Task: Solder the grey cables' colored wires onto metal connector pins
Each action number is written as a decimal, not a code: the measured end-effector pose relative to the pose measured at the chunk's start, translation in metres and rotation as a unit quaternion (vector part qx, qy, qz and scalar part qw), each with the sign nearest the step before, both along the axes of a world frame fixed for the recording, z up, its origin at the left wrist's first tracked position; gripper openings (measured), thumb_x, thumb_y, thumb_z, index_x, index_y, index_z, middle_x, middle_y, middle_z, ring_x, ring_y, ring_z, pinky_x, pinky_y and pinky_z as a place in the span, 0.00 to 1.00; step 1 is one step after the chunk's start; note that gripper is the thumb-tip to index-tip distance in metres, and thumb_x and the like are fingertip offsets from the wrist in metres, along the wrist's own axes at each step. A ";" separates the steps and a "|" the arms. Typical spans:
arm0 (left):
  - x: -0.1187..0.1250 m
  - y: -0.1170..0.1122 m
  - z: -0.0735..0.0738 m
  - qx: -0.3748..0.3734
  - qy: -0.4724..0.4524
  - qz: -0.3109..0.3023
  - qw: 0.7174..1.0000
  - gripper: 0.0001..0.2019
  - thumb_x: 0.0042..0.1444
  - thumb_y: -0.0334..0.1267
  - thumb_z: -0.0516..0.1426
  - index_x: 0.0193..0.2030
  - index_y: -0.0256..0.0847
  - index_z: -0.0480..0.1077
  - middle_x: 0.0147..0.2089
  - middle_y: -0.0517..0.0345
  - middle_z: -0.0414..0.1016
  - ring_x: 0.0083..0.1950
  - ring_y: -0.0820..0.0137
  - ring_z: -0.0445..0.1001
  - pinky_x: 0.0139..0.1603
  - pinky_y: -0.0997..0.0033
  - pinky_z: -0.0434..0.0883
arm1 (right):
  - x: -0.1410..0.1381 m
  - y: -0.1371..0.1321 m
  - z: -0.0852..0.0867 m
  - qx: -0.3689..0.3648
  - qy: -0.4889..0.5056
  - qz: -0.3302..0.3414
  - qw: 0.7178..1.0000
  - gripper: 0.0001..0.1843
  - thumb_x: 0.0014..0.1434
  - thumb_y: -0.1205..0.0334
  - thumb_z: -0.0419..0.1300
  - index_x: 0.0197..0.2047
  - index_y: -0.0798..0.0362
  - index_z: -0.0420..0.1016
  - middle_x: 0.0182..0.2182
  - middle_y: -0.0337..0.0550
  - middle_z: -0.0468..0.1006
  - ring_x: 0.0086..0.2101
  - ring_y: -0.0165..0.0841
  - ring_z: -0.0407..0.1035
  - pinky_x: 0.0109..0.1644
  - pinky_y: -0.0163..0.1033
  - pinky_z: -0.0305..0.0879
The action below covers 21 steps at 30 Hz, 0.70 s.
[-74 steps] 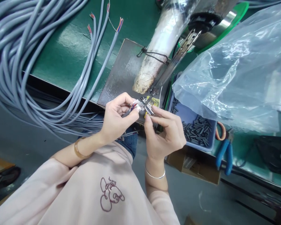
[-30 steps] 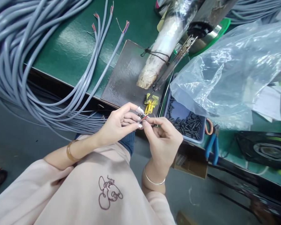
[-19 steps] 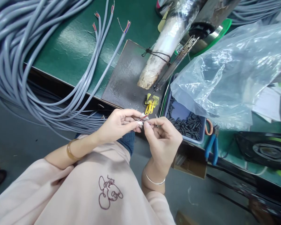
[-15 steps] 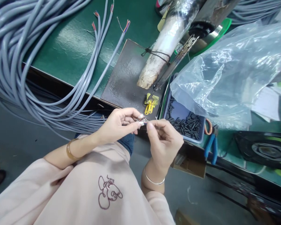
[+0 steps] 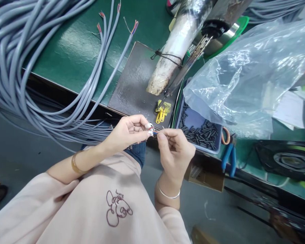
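My left hand [image 5: 132, 131] pinches thin coloured wires [image 5: 155, 132] between thumb and fingers, just off the bench edge. Red, blue and orange strands show between the two hands. From the other side, my right hand [image 5: 177, 149] has thumb and forefinger closed on the wire ends. Whatever else the curled fingers cover is hidden. Just beyond the hands, a small yellow clip-like piece [image 5: 162, 115] sits on a dark board [image 5: 132, 81]. Above it comes down the metal tip of a soldering iron [image 5: 178, 79], alongside a plastic-wrapped white bar [image 5: 165, 67] tied with black cord.
Grey cables [image 5: 12, 67] with stripped ends loop over the left bench. A blue tray [image 5: 193, 118] of short black tubes stands to the right, partly under a clear plastic bag [image 5: 244, 78]. Blue-handled pliers [image 5: 228, 159] and a black fan-like unit [image 5: 287, 161] lie farther right.
Both hands stay together at the wires. The right hand has shifted slightly left, and the red and blue strands show more plainly between the fingertips. The view has moved a little.
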<state>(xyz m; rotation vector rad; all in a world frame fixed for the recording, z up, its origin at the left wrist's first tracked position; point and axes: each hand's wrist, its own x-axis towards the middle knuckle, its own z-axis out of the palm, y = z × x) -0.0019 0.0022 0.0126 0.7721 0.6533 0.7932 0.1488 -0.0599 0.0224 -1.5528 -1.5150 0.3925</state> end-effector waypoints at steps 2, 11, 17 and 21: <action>0.000 0.000 0.000 0.004 -0.002 0.010 1.000 0.12 0.44 0.32 0.68 0.29 0.37 0.68 0.24 0.66 0.70 0.21 0.84 0.62 0.22 0.85 0.63 | 0.004 0.003 0.001 0.094 0.050 -0.047 0.993 0.08 0.65 0.61 0.61 0.33 0.51 0.74 0.20 0.29 0.67 0.16 0.21 0.57 0.18 0.30 0.53; -0.002 0.004 0.003 0.037 0.005 0.069 0.997 0.11 0.44 0.28 0.67 0.29 0.38 0.69 0.24 0.66 0.72 0.21 0.83 0.65 0.20 0.85 0.64 | -0.003 -0.002 -0.007 0.218 0.030 -0.147 0.964 0.05 0.66 0.65 0.62 0.45 0.49 0.73 0.33 0.37 0.83 0.25 0.29 0.78 0.24 0.33 0.74; -0.001 0.001 0.001 0.057 -0.012 0.060 0.997 0.10 0.47 0.32 0.69 0.30 0.38 0.71 0.28 0.62 0.75 0.23 0.82 0.68 0.23 0.85 0.69 | -0.007 0.001 -0.021 0.074 0.080 -0.051 0.993 0.05 0.64 0.64 0.64 0.36 0.51 0.72 0.41 0.43 0.84 0.37 0.33 0.82 0.36 0.37 0.80; -0.002 0.001 -0.003 0.063 -0.027 0.045 0.997 0.09 0.51 0.32 0.69 0.32 0.38 0.72 0.28 0.62 0.76 0.23 0.82 0.70 0.24 0.86 0.70 | -0.006 0.008 -0.019 0.056 0.126 -0.045 0.989 0.07 0.64 0.63 0.64 0.35 0.51 0.70 0.39 0.42 0.84 0.35 0.32 0.82 0.34 0.34 0.79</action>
